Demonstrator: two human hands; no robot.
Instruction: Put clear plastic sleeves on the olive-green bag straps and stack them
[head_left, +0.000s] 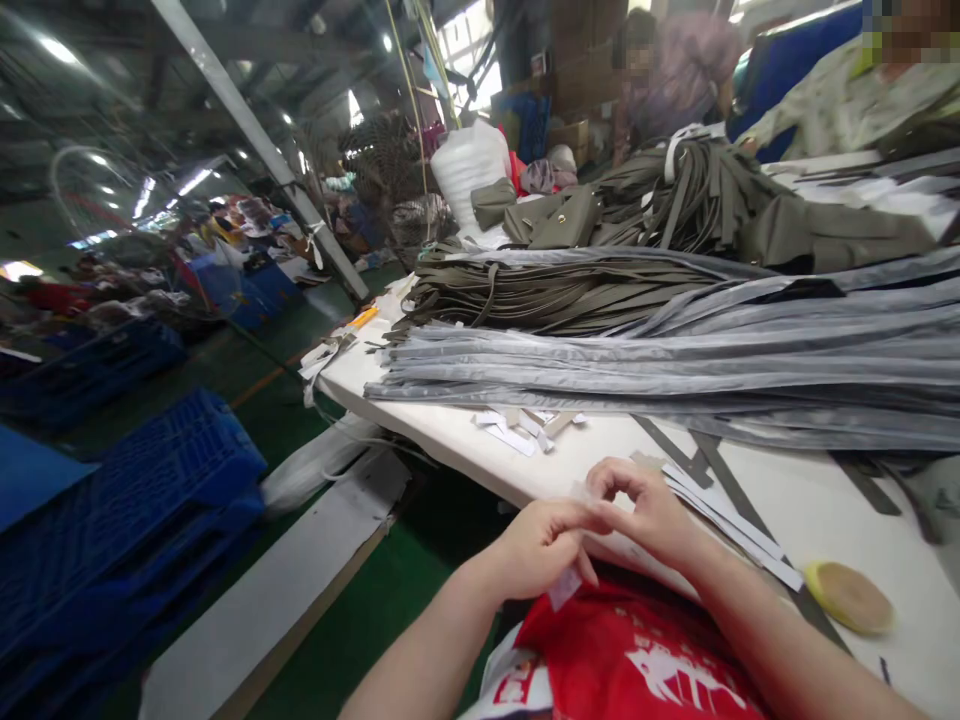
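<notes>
Grip: left hand (pixel 546 545) closed on a clear strip (pixel 565 588), right hand (pixel 654 515) meeting it

Left hand: bare, fingers curled, thumb pressed in; clear strip pinched, its loose end hanging below the fingers, over a red apron (pixel 600 640) with white print. Right hand: bare, index finger bent into a hook, fingertips touching those of the left; a pale, see-through edge shows beside them, but whether this grip has hold of it cannot be told. Both hands are at the near edge of a white counter (pixel 795 490).

On the counter, near the hands: paper scraps (pixel 521 432), loose, ahead of the left; white paper strips (pixel 724 511), lying beside the right wrist; dark strip (pixel 740 495), flat, alongside them; round disc (pixel 847 597), yellow-edged, brown-faced, beyond the right forearm.

Further across: grey straps (pixel 660 365), a long bundle laid crosswise; olive straps (pixel 570 290), a bundle behind it; looped straps (pixel 697 195), heaped at the back; olive pouch (pixel 566 220), beside the heap; white roll (pixel 469 170), upright, behind.

Off the counter, left: blue pallets (pixel 150 510), stacked; long board (pixel 277 590), pale-topped. Far side, right: co-worker (pixel 832 100) in a pale patterned sleeve.
</notes>
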